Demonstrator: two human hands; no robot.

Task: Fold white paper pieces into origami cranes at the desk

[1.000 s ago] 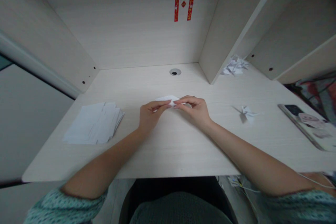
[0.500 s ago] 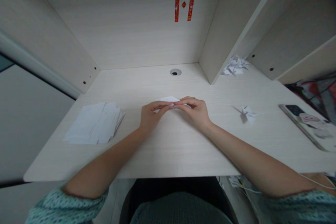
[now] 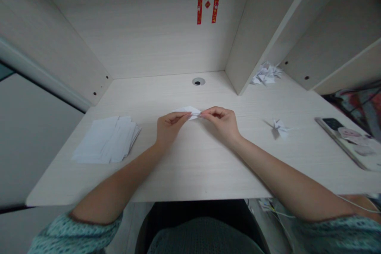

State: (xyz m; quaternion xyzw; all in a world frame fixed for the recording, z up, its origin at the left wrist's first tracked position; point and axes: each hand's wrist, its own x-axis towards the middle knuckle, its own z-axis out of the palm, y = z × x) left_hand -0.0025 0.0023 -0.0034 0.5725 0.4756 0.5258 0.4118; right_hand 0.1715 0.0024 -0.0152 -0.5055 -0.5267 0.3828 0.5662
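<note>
A small folded sheet of white paper point(image 3: 190, 109) is held just above the middle of the desk. My left hand point(image 3: 172, 126) pinches its left part between thumb and fingers. At the right tip of the paper, my right hand point(image 3: 222, 121) pinches with thumb and forefinger. A thin folded edge shows between the two sets of fingertips; the rest of the paper lies partly hidden behind my left fingers.
A stack of white paper sheets point(image 3: 104, 141) lies on the left. To the right are a folded paper crane point(image 3: 279, 127) and a phone point(image 3: 347, 141). Several folded white papers point(image 3: 266, 74) are heaped behind the divider point(image 3: 253, 59). A cable hole point(image 3: 198, 81) sits at the back.
My hands have drawn slightly apart, my left to the left, so more of the folded paper shows between the fingertips. Both hands still pinch it.
</note>
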